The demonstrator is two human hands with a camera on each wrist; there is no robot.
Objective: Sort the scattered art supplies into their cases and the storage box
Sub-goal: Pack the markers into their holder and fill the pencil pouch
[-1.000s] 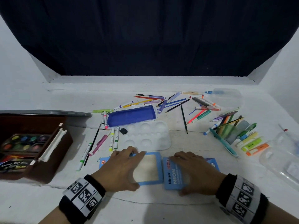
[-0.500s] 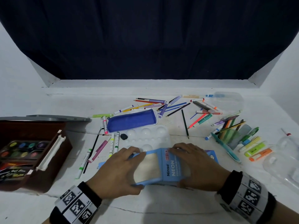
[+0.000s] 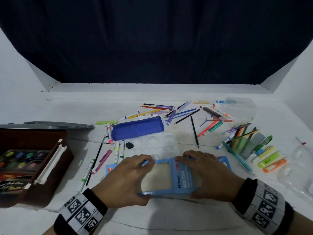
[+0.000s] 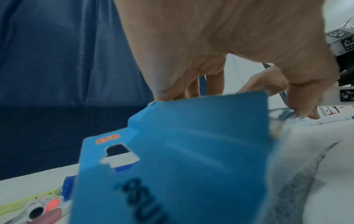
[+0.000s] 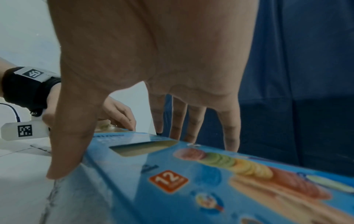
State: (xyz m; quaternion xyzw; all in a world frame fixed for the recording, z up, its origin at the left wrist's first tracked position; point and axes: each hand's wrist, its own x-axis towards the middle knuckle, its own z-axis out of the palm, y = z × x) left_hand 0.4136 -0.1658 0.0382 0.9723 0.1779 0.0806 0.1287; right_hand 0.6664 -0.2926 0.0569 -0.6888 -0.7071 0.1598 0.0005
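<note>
In the head view, the blue cardboard pencil case (image 3: 171,177) sits in the lower middle of the frame, raised off the white table (image 3: 169,217) between both hands. The left hand (image 3: 125,178) grips its left edge, fingers curled over the far rim and thumb under the near rim. The right hand (image 3: 208,173) clamps the right part, fingers over the far edge, thumb at the near corner. A white paint palette (image 3: 152,143) lies just beyond the case, and a blue zip pouch (image 3: 137,128) lies above that. Loose pencils and markers (image 3: 169,111) are scattered across the upper middle, and highlighters (image 3: 269,160) lie at the right. A brown storage box (image 3: 55,167) holding a watercolour set (image 3: 20,158) stands at the left edge. Clear plastic cases (image 3: 298,175) rest at the far right.

In the left wrist view, the left hand (image 4: 210,53) fills the upper part of the frame, its fingers reaching down behind the top edge of the pencil case (image 4: 191,151), whose blue flap with a hanger slot covers the lower centre. Marker ends (image 4: 38,210) show in the lower left corner.

In the right wrist view, the right hand (image 5: 153,60) comes down from the top, thumb pressed at the near left corner of the pencil case (image 5: 191,181) and fingers hooked over its far edge. The left hand (image 5: 114,112) holds the far end at middle left.
</note>
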